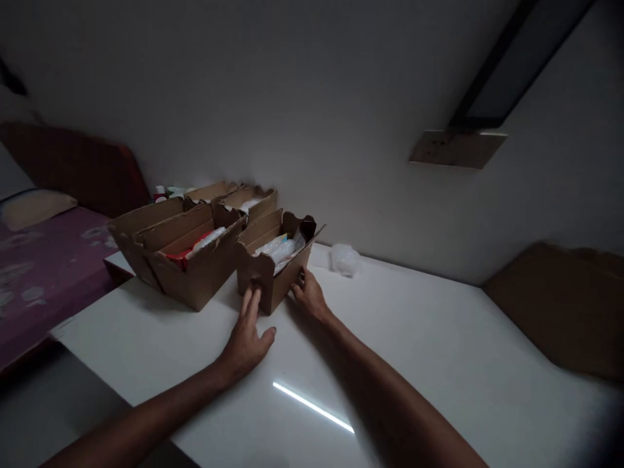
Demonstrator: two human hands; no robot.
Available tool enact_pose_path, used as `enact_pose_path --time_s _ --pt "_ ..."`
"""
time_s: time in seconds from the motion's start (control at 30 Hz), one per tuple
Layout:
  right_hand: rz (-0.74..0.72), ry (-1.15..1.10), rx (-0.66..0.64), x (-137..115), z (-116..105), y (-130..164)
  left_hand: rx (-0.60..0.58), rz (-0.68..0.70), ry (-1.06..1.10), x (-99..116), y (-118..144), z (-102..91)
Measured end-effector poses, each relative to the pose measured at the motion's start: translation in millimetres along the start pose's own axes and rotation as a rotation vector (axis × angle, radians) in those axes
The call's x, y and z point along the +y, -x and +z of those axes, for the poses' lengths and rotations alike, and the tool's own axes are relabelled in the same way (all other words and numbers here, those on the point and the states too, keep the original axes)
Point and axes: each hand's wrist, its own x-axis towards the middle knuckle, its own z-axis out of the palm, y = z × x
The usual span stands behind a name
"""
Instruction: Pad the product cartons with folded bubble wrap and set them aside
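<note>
A small open cardboard box (288,281) stands on the white table, holding items in clear plastic wrap (280,250). Against its near end rest the fingertips of my left hand (247,344), with the fingers stretched out and the thumb spread away. My right hand (311,296) is at the box's right side, its fingers curled against the cardboard and partly hidden. Just left of this box stands a larger cardboard box (190,279) with a red packet (180,258) and a clear-wrapped item inside.
More open cardboard boxes (260,203) stand behind, near the wall. A crumpled clear plastic bundle (344,260) lies right of the small box on the white table (414,344). A large brown cardboard piece (560,305) is at the right. Beyond the table's left edge is a bed (53,260).
</note>
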Motion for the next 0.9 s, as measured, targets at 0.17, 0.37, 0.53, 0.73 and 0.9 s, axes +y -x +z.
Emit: enact_pose_path --time_s 0.17,0.37,0.53,0.73,0.9 --pt "-0.066 0.167 -0.087 7 23 -17 0.004 -0.106 0.064 -10 -56 29.4" --pt "-0.11 0.318 -0.138 14 24 -45 0.052 -0.118 0.024 -26 -104 56.5" --pt "-0.117 0.434 -0.066 14 22 -43 0.066 -0.139 0.002 -36 -133 62.6" --pt "-0.143 0.585 0.083 40 -11 -58 0.104 -0.129 -0.044 -45 -145 65.8" --pt "-0.148 0.645 0.066 83 -46 -72 0.127 -0.131 -0.099 -53 -145 67.3"
